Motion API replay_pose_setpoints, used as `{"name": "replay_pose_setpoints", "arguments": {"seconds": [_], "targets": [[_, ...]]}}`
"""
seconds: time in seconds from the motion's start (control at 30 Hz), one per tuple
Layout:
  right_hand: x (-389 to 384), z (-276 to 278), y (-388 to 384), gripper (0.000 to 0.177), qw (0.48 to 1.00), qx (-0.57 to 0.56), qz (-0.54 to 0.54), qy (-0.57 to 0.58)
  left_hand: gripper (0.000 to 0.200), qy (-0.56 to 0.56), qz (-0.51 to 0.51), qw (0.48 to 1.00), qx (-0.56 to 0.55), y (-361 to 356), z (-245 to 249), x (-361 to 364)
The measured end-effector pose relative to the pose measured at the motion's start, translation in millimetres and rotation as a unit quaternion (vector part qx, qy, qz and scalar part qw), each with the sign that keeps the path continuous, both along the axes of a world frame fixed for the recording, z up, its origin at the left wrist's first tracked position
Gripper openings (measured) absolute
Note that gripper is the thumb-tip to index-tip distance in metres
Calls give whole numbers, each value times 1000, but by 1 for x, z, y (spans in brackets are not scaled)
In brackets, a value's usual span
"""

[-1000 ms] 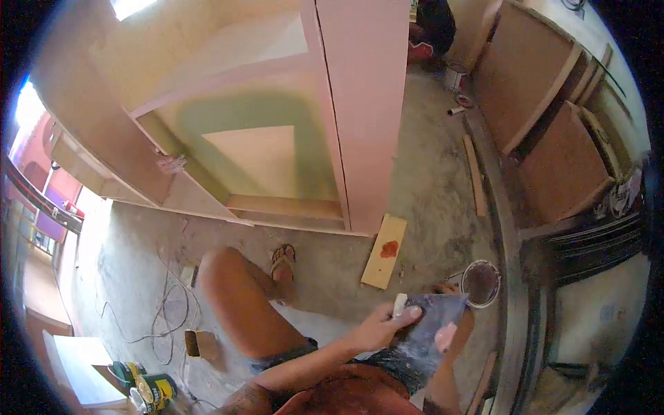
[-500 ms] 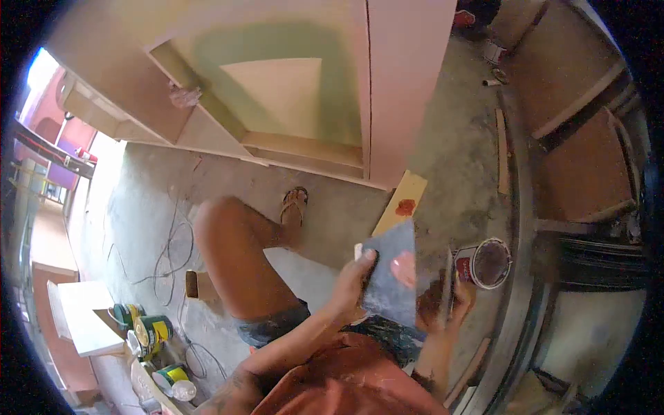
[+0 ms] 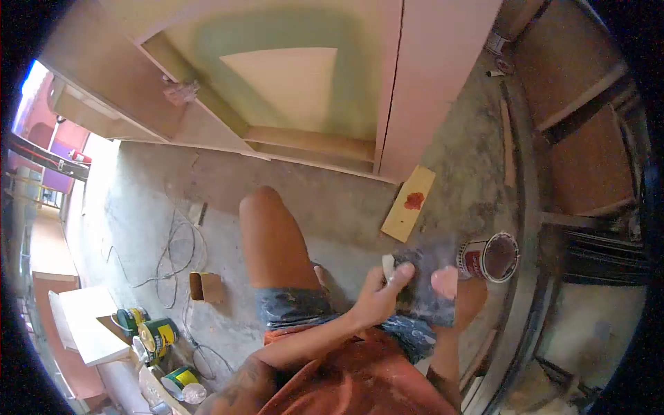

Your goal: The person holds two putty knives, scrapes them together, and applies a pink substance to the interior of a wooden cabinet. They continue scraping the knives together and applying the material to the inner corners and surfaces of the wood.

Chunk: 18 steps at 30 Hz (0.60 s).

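Observation:
My left hand (image 3: 387,290) is closed on the near edge of a thin grey sheet (image 3: 422,301) carrying a lump of pink putty (image 3: 445,282). A small cream-coloured piece (image 3: 388,267) sticks up beside the thumb; I cannot make out what it belongs to. My right hand (image 3: 472,304) is at the sheet's right edge, just below an open can (image 3: 499,257) of brownish-red contents. Its fingers are blurred and partly hidden by the sheet. Beyond the sheet, a yellowish board (image 3: 401,218) with a dark red blob (image 3: 414,200) lies on the floor.
A pale cabinet (image 3: 325,149) with a greenish back panel lies ahead. Cables (image 3: 169,259), a small cardboard box (image 3: 207,286) and several green-and-yellow cans (image 3: 159,333) are on the floor at left. Wooden panels and a metal rail (image 3: 529,214) stand along the right.
The left hand and the sheet have shifted right and slightly down in view. The sheet now covers more of the right hand. The raised knee has moved right, and the sandalled foot is out of sight.

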State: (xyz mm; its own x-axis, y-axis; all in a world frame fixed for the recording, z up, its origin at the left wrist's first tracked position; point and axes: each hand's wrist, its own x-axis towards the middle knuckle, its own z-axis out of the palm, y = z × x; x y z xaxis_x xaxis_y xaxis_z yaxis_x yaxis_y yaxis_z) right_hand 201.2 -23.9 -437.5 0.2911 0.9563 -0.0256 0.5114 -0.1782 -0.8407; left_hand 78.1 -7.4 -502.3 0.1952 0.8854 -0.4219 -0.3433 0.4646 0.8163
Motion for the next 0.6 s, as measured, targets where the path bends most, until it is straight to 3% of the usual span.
{"name": "replay_pose_setpoints", "arguments": {"seconds": [0.03,0.1,0.17,0.2,0.23,0.27,0.33,0.4,0.47,0.5,0.53,0.57,0.6], "targets": [[6,-17,-4,25,994,3,88,-63,28,-7,0,1000,-3,1,-2,-9],[10,-93,-30,21,977,-15,151,-152,31,35,-227,966,120,8,2,-35],[21,-149,-38,18,968,25,127,-213,32,-3,-232,968,98,17,1,-53],[18,-166,-20,17,962,70,115,-239,32,-27,-258,965,17,22,-6,-63],[3,-139,22,19,979,8,148,-140,33,-50,-286,955,-63,29,-16,-74],[-16,-110,83,22,983,-50,175,-38,36,-20,-395,918,-24,40,-48,-91],[-39,-136,141,25,962,86,185,-179,39,-54,-379,921,-69,44,-73,-111],[-74,-125,207,27,919,137,256,-268,45,-127,-319,927,-151,46,-102,-128],[-109,-118,262,22,888,129,308,-315,45,-155,-289,921,-208,57,-115,-141],[-124,-123,291,21,859,93,310,-397,45,-176,-262,913,-259,62,-120,-147],[-137,-131,313,20,821,56,309,-477,44,-224,-257,909,-241,63,-129,-146],[-147,-138,323,20,820,48,310,-478,44,-229,-259,905,-246,65,-133,-146],[-155,-145,332,18,802,-34,316,-505,47,-242,-273,902,-233,68,-135,-145]]}}
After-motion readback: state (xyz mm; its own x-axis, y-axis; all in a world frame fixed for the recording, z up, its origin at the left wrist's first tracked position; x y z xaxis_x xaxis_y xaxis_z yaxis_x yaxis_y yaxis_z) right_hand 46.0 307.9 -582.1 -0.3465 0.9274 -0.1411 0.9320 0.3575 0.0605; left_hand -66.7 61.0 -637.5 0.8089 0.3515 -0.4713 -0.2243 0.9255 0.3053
